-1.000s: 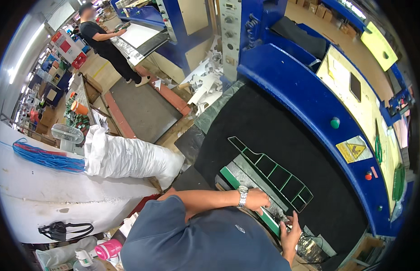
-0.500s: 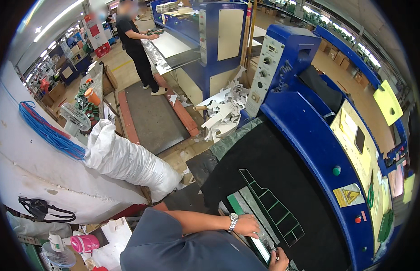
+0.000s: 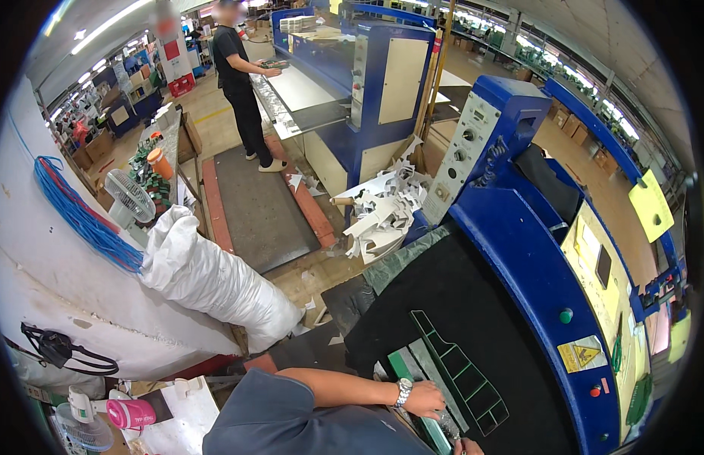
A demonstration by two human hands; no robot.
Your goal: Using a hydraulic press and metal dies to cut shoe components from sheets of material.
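My left hand [image 3: 425, 399], with a metal-banded watch [image 3: 403, 390] at its wrist, bends its fingers down at the near ends of some long strips. What those fingers hold is hidden. Beside it lie a grey strip [image 3: 428, 359] and a green strip [image 3: 399, 365]. A pale green strip [image 3: 435, 436] runs below the hand. At the bottom edge my right hand [image 3: 467, 447] shows only partly, fingers bent by the strip's near end. To the right, a long green-edged frame with several black cells [image 3: 464, 373] lies flat on the black sheet [image 3: 420, 280].
A blue machine beam [image 3: 534, 303] with buttons curves along the right, by a control column [image 3: 473, 144]. White offcuts [image 3: 386, 212] are heaped beyond the black sheet. A tall white sack [image 3: 215, 280] leans at left. Another person [image 3: 242, 83] stands at a far machine.
The whole view has shifted, so the bench sits lower and my right hand is more cut off. My left hand stays at the strips. The pale strip has lost its bright glare.
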